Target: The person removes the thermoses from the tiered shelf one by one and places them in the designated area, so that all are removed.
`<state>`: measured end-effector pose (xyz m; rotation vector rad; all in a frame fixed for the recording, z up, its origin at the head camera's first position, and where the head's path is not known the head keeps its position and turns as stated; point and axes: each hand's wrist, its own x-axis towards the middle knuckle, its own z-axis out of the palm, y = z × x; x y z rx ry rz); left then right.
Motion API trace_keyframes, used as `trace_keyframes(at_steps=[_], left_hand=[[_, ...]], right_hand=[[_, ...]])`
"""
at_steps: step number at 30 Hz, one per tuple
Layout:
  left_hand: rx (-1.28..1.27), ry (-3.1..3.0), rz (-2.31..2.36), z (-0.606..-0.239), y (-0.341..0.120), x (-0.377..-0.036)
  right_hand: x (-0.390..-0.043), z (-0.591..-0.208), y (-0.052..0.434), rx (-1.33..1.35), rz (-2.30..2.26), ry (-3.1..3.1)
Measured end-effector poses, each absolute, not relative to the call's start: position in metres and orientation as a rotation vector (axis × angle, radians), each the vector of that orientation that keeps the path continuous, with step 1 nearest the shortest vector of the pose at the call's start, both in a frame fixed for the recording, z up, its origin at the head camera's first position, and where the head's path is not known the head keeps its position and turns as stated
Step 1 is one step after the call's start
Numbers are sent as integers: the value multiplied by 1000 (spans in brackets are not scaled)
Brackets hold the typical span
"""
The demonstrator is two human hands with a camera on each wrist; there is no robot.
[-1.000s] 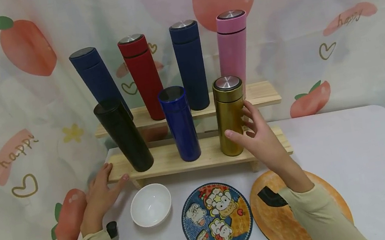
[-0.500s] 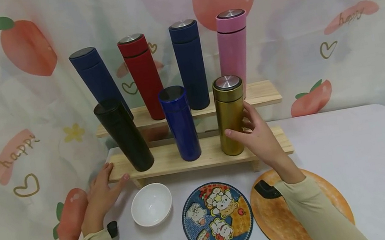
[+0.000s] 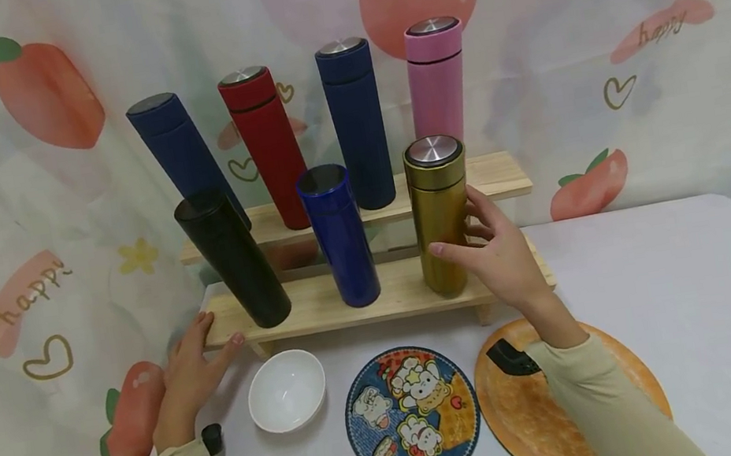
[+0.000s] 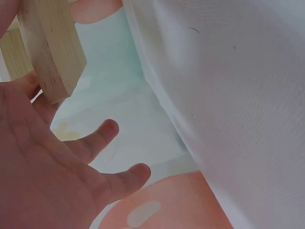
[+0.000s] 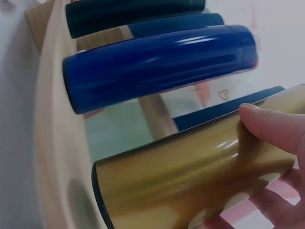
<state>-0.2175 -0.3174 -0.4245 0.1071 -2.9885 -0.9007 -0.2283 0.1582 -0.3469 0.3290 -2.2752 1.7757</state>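
A gold flask (image 3: 439,216) with a silver lid stands at the right of the lower wooden shelf (image 3: 320,303). My right hand (image 3: 463,232) grips its lower half, thumb in front and fingers curled behind. In the right wrist view the thumb (image 5: 271,126) presses on the gold flask (image 5: 190,176). Beside it are a glossy blue flask (image 3: 340,236) and a leaning black flask (image 3: 232,258). My left hand (image 3: 196,358) lies flat on the table, straight fingers touching the shelf's left end (image 4: 50,52).
The upper shelf (image 3: 494,176) carries navy, red, navy and pink flasks. On the white table (image 3: 693,303) in front lie a white bowl (image 3: 287,390), a cartoon-printed round mat (image 3: 411,416) and an orange round mat (image 3: 526,426). A fruit-printed curtain hangs behind and to the left.
My right hand has closed from an open reach beside the gold flask to a grip round it. The flask has shifted slightly to the right. The left hand has stayed put.
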Motion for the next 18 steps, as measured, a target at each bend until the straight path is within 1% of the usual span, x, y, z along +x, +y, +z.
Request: trace_keyframes(at_steps=[11, 18], left_hand=[[136, -2993, -912, -425, -317, -216], [143, -3008, -919, -423, -315, -216]], right_hand=[[-219, -326, 189, 271, 1732, -2165], [-216, -318, 212, 139, 1673, -2151]])
